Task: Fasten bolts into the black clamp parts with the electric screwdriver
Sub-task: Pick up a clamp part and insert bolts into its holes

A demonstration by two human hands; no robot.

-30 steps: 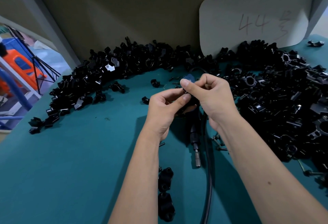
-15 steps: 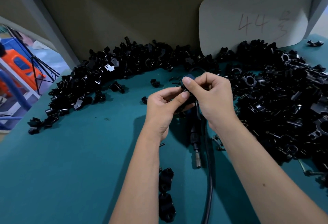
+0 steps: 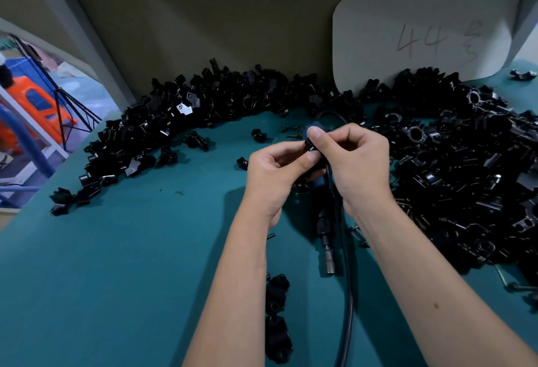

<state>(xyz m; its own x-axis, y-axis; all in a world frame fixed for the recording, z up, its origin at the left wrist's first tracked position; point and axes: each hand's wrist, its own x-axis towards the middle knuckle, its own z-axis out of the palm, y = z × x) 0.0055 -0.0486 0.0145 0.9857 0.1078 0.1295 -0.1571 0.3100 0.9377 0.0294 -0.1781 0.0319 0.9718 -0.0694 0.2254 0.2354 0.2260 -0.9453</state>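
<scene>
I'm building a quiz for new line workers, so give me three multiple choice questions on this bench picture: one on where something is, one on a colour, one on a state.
1. Where is the electric screwdriver with the metal tip?
A. lying on the mat below the hands
B. hanging overhead
C. in the right hand

2. What colour is the bench mat?
A. red
B. teal
C. white

3. What are the two hands doing?
A. resting flat
B. pinching one small black clamp part together
C. lifting the cable

Answers:
1 A, it lies flat between the wrists.
2 B, the bare mat is teal.
3 B, the fingers of the left hand and the right hand meet on the part.
</scene>
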